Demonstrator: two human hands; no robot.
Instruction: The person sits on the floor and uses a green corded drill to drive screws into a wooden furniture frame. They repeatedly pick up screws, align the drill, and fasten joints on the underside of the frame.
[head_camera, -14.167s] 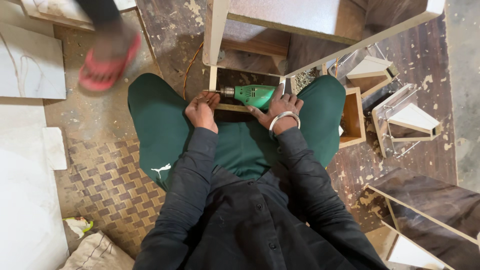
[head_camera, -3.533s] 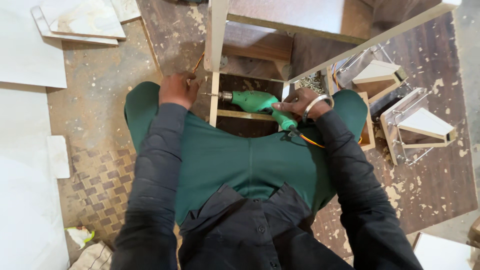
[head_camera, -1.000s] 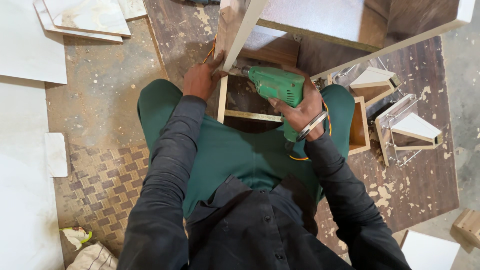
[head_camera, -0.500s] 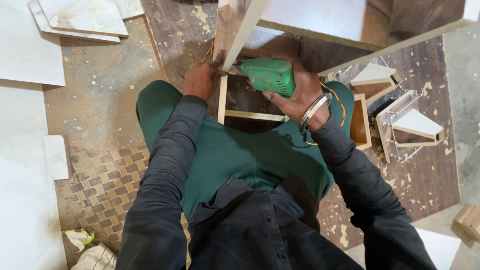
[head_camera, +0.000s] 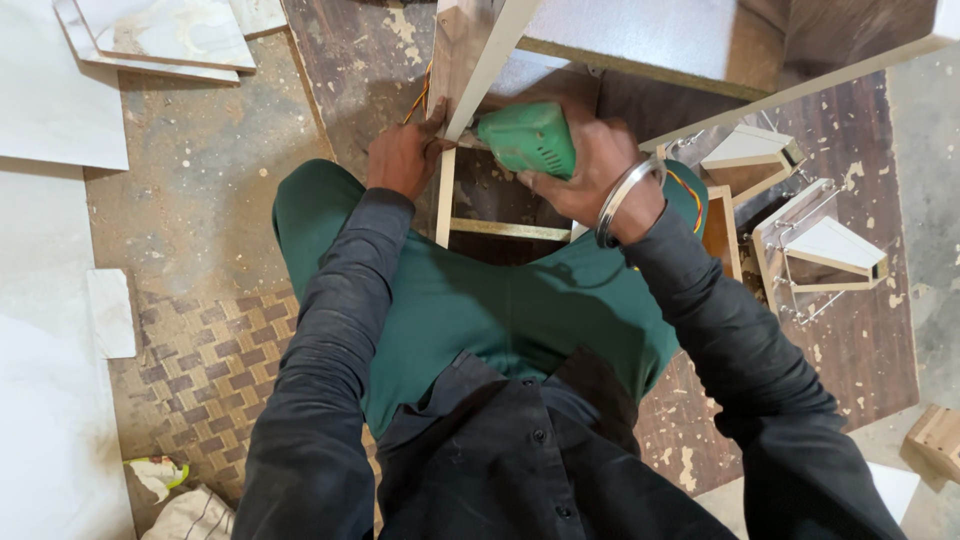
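Seated person in dark long-sleeved shirt and green trousers, knees apart, viewed from above. Between the knees an open box frame of pale wooden boards (head_camera: 505, 228); inside it only dark floor and sawdust visible, contents otherwise not readable.

Near left, at the bottom edge: crumpled white cloth or paper scraps (head_camera: 170, 490) on a brown woven-pattern mat (head_camera: 185, 370). Small pale rectangular offcut (head_camera: 110, 312) lies just beside the mat's left edge. Bare dusty floor left of the left knee, open room there up to the pale flat panels (head_camera: 150, 35) stacked at the top left.

Right side crowded: triangular white-and-wood corner shelf pieces with wire brackets (head_camera: 825, 250) lie on the dark wood-grain sheet (head_camera: 860, 360) scattered with chips, well apart from the hands. A small wooden block (head_camera: 935, 440) sits at the far right edge.

Left hand (head_camera: 405, 160): fingers curled and pressed against the upright pale wooden post (head_camera: 470, 60), gripping it at its lower end, where it meets the frame.

Right hand (head_camera: 590, 165): wrapped tight round the green plastic electric drill (head_camera: 528, 138), metal bangle on the wrist. Drill nose points left at the post, touching or just short of it; cannot tell which. Red-orange cable shows behind the wrist.

Beyond: large pale board (head_camera: 640, 40) lying flat across the top.
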